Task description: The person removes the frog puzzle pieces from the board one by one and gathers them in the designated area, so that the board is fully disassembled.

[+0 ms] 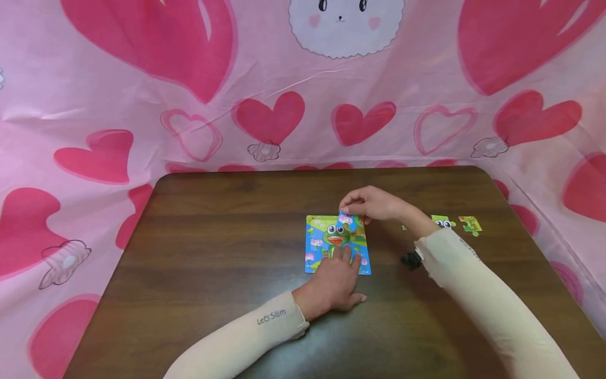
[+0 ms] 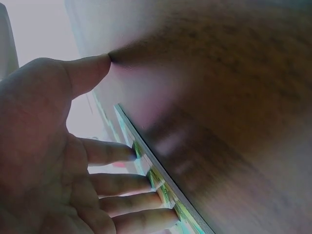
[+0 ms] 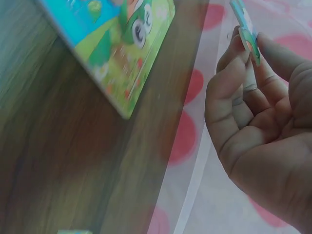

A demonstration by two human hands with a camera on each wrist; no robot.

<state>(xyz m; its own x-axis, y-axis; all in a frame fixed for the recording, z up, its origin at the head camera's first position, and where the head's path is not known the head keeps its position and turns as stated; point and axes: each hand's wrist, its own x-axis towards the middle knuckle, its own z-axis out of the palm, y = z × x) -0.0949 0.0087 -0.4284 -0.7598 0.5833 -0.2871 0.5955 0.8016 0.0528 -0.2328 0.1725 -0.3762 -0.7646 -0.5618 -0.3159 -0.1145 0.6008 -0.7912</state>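
Observation:
A frog puzzle board (image 1: 318,243) lies on the brown table, its picture a green frog among pink flowers on blue. My left hand (image 1: 335,281) rests on the lower part of the board; in the left wrist view its fingers (image 2: 119,184) are straight, with tips on the board's edge, and the thumb points away over the table. Above the board's top right, my right hand (image 1: 374,204) pinches a jigsaw piece (image 1: 346,217) with blue and pink on it. The right wrist view shows that piece (image 3: 248,36) between thumb and fingers, lifted off the board.
To the right, partly behind the right forearm, lie loose jigsaw pieces: one with frog eyes (image 1: 442,222) and a green-orange one (image 1: 471,225). A black camera (image 1: 412,260) sits at the right wrist. A pink heart-patterned cloth (image 1: 312,79) hangs behind the table (image 1: 213,237).

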